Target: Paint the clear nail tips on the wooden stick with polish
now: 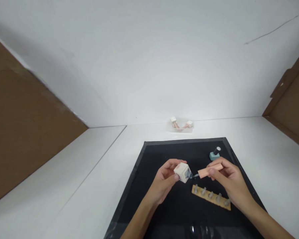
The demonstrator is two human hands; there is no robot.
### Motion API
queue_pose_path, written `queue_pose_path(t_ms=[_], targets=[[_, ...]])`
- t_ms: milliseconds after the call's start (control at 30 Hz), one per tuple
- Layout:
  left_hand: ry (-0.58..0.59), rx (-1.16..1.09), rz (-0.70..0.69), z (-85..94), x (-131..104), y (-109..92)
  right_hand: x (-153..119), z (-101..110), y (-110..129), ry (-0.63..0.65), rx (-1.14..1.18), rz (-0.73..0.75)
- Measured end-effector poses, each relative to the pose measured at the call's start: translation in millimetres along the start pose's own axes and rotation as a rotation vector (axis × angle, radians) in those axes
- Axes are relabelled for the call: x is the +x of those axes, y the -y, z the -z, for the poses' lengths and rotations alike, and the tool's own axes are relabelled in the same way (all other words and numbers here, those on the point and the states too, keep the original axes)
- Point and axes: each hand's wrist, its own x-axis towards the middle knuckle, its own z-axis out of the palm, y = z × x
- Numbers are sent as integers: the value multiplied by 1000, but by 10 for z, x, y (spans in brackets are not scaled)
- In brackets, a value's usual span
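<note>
Tilted toward the right, a white square nail polish bottle is held in the fingers of my left hand. Its dark neck faces a peach-coloured brush cap, which my right hand pinches between thumb and fingers. The cap's thin brush reaches to the bottle's mouth; whether its tip is inside or just outside, I cannot tell. Below the hands lies a wooden strip bearing several clear nail tips on small stands, its right end close to my right wrist.
A teal nail polish bottle with a black cap stands behind my right hand on the black mat. Beyond the mat, a clear plastic tray holds two white-and-peach bottles. White wall behind; brown cardboard panels flank both sides.
</note>
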Motion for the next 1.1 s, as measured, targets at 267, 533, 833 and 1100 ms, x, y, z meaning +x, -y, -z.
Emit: queue_pose_path(t_ms=[267, 533, 833, 1100], targets=[[16, -4, 13, 3, 3, 2, -5, 13, -16, 27, 50, -23], [13, 14, 23, 18, -2, 16, 6, -8, 23, 9, 54, -5], [31, 16, 43, -10, 0, 14, 17, -2, -24, -5, 110, 14], [-25, 209, 27, 22, 32, 24, 49, 26, 95, -77, 188, 31]])
